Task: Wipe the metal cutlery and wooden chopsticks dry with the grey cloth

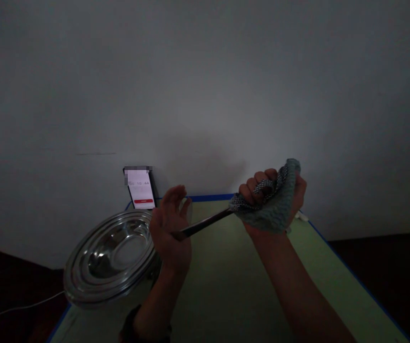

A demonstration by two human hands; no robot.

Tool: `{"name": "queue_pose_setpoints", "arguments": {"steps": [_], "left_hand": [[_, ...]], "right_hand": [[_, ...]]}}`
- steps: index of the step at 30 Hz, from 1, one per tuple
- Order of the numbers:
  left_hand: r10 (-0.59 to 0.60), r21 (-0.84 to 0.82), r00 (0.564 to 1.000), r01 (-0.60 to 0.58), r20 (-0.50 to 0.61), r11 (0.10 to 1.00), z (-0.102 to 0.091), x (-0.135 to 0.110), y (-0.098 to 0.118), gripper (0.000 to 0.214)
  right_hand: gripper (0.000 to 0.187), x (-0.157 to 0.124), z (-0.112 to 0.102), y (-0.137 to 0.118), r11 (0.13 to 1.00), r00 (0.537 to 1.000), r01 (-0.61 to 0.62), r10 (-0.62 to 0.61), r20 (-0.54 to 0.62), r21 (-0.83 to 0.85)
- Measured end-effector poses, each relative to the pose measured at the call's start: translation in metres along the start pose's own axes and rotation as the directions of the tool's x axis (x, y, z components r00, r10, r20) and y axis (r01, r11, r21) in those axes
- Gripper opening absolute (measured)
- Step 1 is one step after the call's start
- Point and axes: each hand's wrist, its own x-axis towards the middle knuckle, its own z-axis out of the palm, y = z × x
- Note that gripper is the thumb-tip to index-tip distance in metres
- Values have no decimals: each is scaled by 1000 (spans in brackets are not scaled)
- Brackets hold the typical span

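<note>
My right hand (262, 195) is closed around a grey-green cloth (272, 214) with a dark checkered part, bunched about one end of a slim utensil. The utensil's dark metal shaft (207, 223) slants down to the left out of the cloth; what kind of utensil it is, I cannot tell. Its lower left end lies against the palm of my left hand (172, 228). That hand is raised, with its fingers bent upward and apart. A pale rounded edge shows beside its fingers, too dim to name. Both hands are above the table.
Left of my left hand is a wide shiny metal basin (79, 271), apparently stacked, at the table's left side. A lit phone (142, 188) leans against the wall (205, 95) behind it. Blue tape edges the pale green table (219, 286). A white cable (29, 305) runs off to the left.
</note>
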Motion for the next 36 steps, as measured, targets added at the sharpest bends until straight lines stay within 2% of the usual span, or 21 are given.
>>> {"name": "queue_pose_setpoints", "arguments": {"steps": [8,14,18,21,23,24,25,26,27,28,29,30,33,36], "left_hand": [[-92,36,996,92,-18,995,-7,3,-1,41],[-134,-3,991,134,15,991,2,-1,12,41],[-167,-16,984,168,65,986,8,-9,13,39],[-156,199,987,148,27,969,6,-8,15,28],[-210,405,977,174,46,898,2,-4,22,21],[-277,496,957,199,89,845,-1,-1,27,21],[-392,632,904,207,168,747,-4,1,33,26],[-527,759,814,178,245,627,-8,2,40,31],[-657,843,684,113,318,526,-11,3,47,36],[-733,882,580,51,356,468,-15,3,53,36],[-776,906,509,-18,373,423,-18,3,59,34],[-781,915,496,-76,379,396,-20,3,65,32],[-715,909,566,-192,410,370,-24,3,75,27],[-696,911,588,-295,412,290,-22,3,74,28]], "right_hand": [[37,-11,9,-2,996,999,-15,18,36,-86],[39,-8,4,1,998,999,-46,45,-13,-40],[36,2,-4,-4,998,998,-46,45,-36,-46],[34,12,-11,-7,993,988,-63,48,-144,-99],[34,16,-15,-8,990,980,-47,20,-197,-136],[34,17,-17,-7,988,979,-32,0,-202,-153],[34,18,-19,-6,985,981,-19,-15,-196,-171],[33,18,-20,-4,982,983,-11,-24,-182,-187],[33,18,-22,-1,980,985,-11,-23,-169,-200],[32,18,-23,1,978,987,-17,-17,-159,-207],[32,18,-24,4,978,988,-30,-3,-154,-208],[32,19,-25,5,977,988,-49,17,-153,-206],[34,28,-33,2,974,981,-128,97,-168,-187],[38,42,-47,-10,966,954,-193,144,-261,-173]]}}
